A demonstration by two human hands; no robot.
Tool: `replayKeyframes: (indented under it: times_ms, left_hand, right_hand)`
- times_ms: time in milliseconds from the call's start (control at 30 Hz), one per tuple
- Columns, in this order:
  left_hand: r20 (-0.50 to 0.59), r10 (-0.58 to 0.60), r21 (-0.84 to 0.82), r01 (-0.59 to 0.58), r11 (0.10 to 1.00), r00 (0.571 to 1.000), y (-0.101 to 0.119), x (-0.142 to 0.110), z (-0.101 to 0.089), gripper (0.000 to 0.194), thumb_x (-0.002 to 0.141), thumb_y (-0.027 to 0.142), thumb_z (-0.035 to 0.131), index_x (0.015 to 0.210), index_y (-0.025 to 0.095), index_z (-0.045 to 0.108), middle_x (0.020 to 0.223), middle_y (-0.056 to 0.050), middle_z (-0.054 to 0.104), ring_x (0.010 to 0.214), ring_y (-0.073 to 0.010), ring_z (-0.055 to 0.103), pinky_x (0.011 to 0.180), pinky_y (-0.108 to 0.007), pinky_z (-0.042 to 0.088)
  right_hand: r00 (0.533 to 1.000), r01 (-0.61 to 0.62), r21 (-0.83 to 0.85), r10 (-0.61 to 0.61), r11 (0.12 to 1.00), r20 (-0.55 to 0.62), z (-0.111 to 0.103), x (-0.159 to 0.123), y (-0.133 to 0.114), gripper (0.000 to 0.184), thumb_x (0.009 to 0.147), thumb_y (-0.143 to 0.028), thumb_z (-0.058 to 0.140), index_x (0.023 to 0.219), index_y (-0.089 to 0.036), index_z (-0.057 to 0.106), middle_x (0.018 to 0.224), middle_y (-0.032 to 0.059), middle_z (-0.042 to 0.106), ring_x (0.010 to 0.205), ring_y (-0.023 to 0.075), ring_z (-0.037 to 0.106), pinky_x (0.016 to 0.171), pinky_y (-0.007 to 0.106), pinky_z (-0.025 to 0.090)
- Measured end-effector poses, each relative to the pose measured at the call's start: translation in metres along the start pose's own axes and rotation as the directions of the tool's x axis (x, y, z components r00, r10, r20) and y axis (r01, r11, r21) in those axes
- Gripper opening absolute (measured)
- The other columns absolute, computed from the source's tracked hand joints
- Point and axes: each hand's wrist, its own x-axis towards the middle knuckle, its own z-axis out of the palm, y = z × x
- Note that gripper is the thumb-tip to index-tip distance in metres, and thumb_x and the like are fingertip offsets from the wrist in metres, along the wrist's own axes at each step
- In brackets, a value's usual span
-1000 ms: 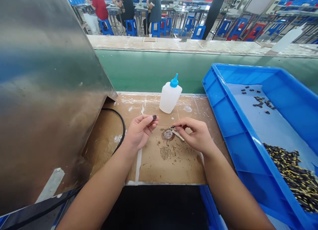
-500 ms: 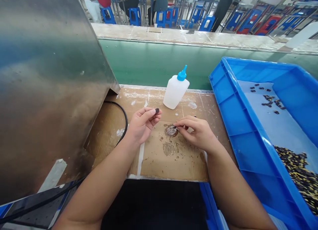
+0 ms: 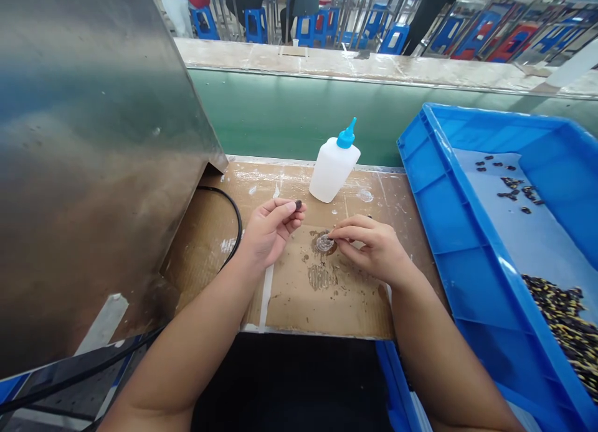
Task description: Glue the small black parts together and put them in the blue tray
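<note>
My left hand [image 3: 271, 230] pinches a small dark rounded part [image 3: 298, 204] between thumb and fingertips. My right hand [image 3: 369, 248] rests its fingertips at the edge of a small round glassy dish [image 3: 323, 243] smeared with brown residue. Its fingers appear to grip a thin applicator stick, mostly hidden behind them. A white plastic glue bottle [image 3: 332, 173] with a blue nozzle stands upright beyond both hands, touching neither. Beneath everything lies stained cardboard [image 3: 299, 301] covering the bench.
A blue plastic tray [image 3: 471, 233] at the right holds a heap of dark and yellow parts [image 3: 558, 326]. A stainless steel panel [image 3: 93, 139] rises at the left, with a black cable [image 3: 232, 211] beneath its edge. Co-workers sit at tables beyond a green-sided bench.
My right hand has closed in over the dish, hiding most of the stick. My left hand keeps the dark part. The whole scene sits slightly higher and further right in the view.
</note>
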Motion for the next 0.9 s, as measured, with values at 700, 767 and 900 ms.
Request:
replayKeyframes:
  times_ms: [700,767,900]
  left_hand:
    - [0.018,-0.039,0.017,0.038,0.999,0.999,-0.001,-0.004,0.002,0.031,0.066,0.029,0.097,0.079,0.016,0.073,0.083,-0.007,0.075,0.074,-0.0111,0.068,0.068,-0.018,0.056]
    - [0.048,-0.003,0.041,0.001,0.999,0.999,-0.003,-0.004,0.003,0.033,0.068,0.028,0.098,0.092,0.018,0.077,0.089,-0.006,0.076,0.079,-0.0118,0.070,0.073,-0.020,0.058]
    - [0.119,0.055,0.113,-0.068,0.991,0.991,-0.010,-0.005,0.005,0.042,0.073,0.026,0.097,0.112,0.024,0.081,0.105,-0.007,0.078,0.085,-0.0117,0.071,0.081,-0.022,0.059]
  right_hand:
    - [0.956,-0.081,0.073,0.099,0.994,-0.276,-0.005,0.002,-0.024,0.014,0.101,-0.021,0.065,0.106,-0.029,0.076,0.100,0.0035,0.080,0.087,0.0217,0.075,0.077,0.039,0.063]
    - [0.933,-0.129,0.101,0.155,0.987,-0.325,-0.004,0.002,-0.025,0.009,0.101,-0.024,0.067,0.104,-0.028,0.075,0.096,0.0034,0.080,0.082,0.0204,0.075,0.075,0.037,0.063]
    - [0.891,-0.194,0.325,0.305,0.926,-0.336,0.004,0.001,-0.030,0.006,0.101,-0.028,0.069,0.105,-0.026,0.073,0.096,0.0038,0.079,0.084,0.0197,0.077,0.078,0.035,0.065]
